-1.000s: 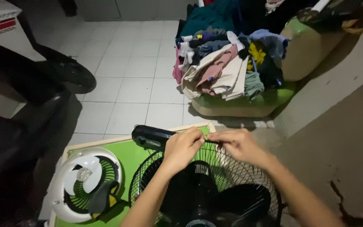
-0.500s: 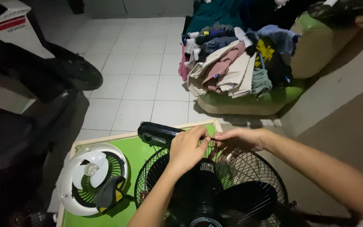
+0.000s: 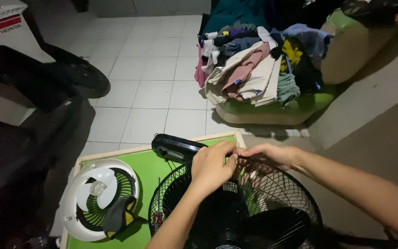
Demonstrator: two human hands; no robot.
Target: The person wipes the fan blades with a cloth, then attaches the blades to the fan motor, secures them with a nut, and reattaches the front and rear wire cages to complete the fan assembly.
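- Black wire fan guard [image 3: 272, 203], round with radial ribs, is seen on the green tabletop [image 3: 146, 168] at bottom centre.
- Left hand [image 3: 213, 166] is closed, fingertips pinched on the guard's top rim.
- Right hand [image 3: 268, 156] is pinched at the same rim spot, touching the left; what is gripped cannot be told.
- Black plastic fan base [image 3: 176, 148] is seen just behind the guard.
- White plastic round fan [image 3: 100, 198] lies flat to the left.
- Clothes pile [image 3: 254, 69] is heaped on a green seat over the glossy tiled floor [image 3: 148, 87].
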